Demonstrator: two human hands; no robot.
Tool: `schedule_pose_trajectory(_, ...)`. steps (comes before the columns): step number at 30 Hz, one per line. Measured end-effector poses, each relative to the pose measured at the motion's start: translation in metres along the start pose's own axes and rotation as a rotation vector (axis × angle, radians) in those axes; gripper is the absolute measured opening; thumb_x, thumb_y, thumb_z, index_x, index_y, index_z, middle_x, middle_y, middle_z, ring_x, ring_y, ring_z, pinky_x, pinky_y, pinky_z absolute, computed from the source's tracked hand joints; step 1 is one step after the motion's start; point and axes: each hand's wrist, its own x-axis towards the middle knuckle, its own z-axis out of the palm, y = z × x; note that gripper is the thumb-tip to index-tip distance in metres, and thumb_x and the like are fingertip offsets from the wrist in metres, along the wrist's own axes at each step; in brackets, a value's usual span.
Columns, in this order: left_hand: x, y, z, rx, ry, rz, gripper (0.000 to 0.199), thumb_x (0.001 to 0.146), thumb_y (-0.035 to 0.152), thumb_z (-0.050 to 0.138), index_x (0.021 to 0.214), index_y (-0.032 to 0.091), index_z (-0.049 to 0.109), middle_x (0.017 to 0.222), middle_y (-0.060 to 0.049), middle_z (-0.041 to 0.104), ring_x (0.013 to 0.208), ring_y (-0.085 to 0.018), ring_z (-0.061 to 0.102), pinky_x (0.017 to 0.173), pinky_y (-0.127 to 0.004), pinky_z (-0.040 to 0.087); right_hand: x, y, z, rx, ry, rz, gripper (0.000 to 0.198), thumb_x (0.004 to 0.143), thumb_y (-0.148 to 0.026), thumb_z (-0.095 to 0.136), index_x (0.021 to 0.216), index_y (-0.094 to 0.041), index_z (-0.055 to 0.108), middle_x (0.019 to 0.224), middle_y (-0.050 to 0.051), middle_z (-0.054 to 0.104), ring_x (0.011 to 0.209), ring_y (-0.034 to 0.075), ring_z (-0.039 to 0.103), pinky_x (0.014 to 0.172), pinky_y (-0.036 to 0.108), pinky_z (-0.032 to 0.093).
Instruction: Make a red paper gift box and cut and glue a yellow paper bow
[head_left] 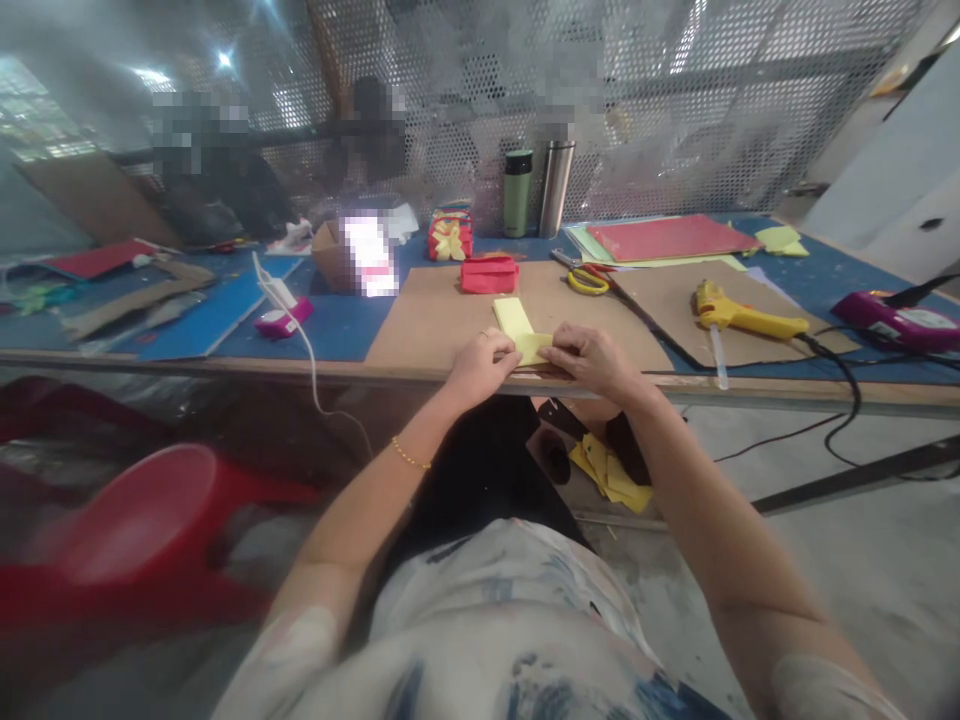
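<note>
A piece of yellow paper point(534, 350) lies at the near edge of a brown cardboard sheet point(427, 320), between the two hands. The left hand point(484, 362) pinches its left end between thumb and fingers, and the right hand point(589, 355) pinches its right end the same way. A narrow yellow strip point(512, 314) reaches away from it toward the far side; whether the two are joined I cannot tell. Just beyond the strip, a small red packet point(489, 275) sits on the cardboard, and farther off stands a red box with a yellow bow point(450, 238). Scissors with yellow handles point(588, 283) lie to the right of the packet. On the far side of the blue worktop point(345, 330), a green tumbler point(517, 195) stands upright beside a silver flask point(555, 192). To the right, a yellow glue gun point(757, 320) rests on another cardboard sheet point(675, 300), with red sheets point(675, 237) beyond it and a purple device point(892, 322) at the far right. On the left are a second purple device point(283, 318) with a white cable point(313, 375) and a blue sheet point(217, 315). Below the worktop, yellow scraps point(611, 470) lie under the right forearm, and a red stool point(142, 515) stands at left.
</note>
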Motion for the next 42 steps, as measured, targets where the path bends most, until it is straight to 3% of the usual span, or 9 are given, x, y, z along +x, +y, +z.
schedule_pose_trajectory(5, 0.002, 0.005, 0.003, 0.057, 0.019, -0.054, 0.020, 0.092, 0.026, 0.061, 0.073, 0.020, 0.065, 0.103, -0.006, 0.072, 0.094, -0.022, 0.067, 0.090, -0.041, 0.053, 0.003, 0.000, 0.007, 0.124, 0.082, 0.184, 0.022, 0.082, -0.042, 0.064, 0.078, -0.021, 0.062, 0.059, -0.003, 0.056, 0.057, 0.015, 0.050, 0.056, 0.029, 0.038)
schedule_pose_trajectory(9, 0.003, 0.007, 0.005, 0.129, 0.022, -0.080, 0.022, 0.093, 0.026, 0.059, 0.072, 0.020, 0.061, 0.106, -0.008, 0.071, 0.097, -0.024, 0.066, 0.094, -0.045, 0.052, 0.008, 0.000, 0.013, 0.132, 0.107, 0.247, 0.023, 0.079, -0.036, 0.065, 0.095, -0.019, 0.064, 0.062, -0.003, 0.062, 0.057, 0.016, 0.055, 0.057, 0.029, 0.040)
schedule_pose_trajectory(15, 0.001, 0.008, 0.009, 0.142, 0.065, -0.086, 0.020, 0.091, 0.023, 0.060, 0.074, 0.022, 0.051, 0.100, -0.008, 0.069, 0.097, -0.024, 0.063, 0.094, -0.044, 0.050, 0.013, 0.002, 0.017, -0.031, 0.091, 0.193, 0.019, 0.080, -0.027, 0.064, 0.098, -0.020, 0.062, 0.068, -0.001, 0.067, 0.063, 0.018, 0.060, 0.062, 0.030, 0.040)
schedule_pose_trajectory(20, -0.005, 0.009, 0.010, 0.034, 0.130, -0.139, 0.018, 0.087, 0.023, 0.067, 0.090, 0.024, 0.050, 0.095, -0.005, 0.067, 0.090, -0.022, 0.063, 0.086, -0.042, 0.052, 0.014, 0.006, 0.019, -0.090, 0.062, 0.162, 0.017, 0.081, -0.025, 0.061, 0.098, -0.023, 0.057, 0.067, -0.002, 0.065, 0.062, 0.019, 0.058, 0.059, 0.030, 0.038)
schedule_pose_trajectory(26, -0.009, 0.008, 0.011, 0.116, 0.123, -0.059, 0.013, 0.090, 0.024, 0.065, 0.098, 0.023, 0.056, 0.108, -0.008, 0.064, 0.101, -0.024, 0.063, 0.094, -0.045, 0.049, 0.014, 0.006, 0.019, -0.111, 0.017, 0.167, 0.021, 0.082, -0.026, 0.060, 0.102, -0.024, 0.054, 0.070, -0.001, 0.066, 0.063, 0.020, 0.058, 0.059, 0.031, 0.039)
schedule_pose_trajectory(42, -0.015, 0.009, 0.011, 0.221, 0.100, -0.006, 0.008, 0.098, 0.028, 0.057, 0.099, 0.020, 0.059, 0.108, -0.009, 0.064, 0.103, -0.025, 0.062, 0.095, -0.044, 0.047, 0.008, 0.005, 0.020, -0.182, 0.046, 0.105, 0.023, 0.086, -0.025, 0.058, 0.109, -0.021, 0.059, 0.074, 0.001, 0.066, 0.067, 0.021, 0.061, 0.063, 0.032, 0.043)
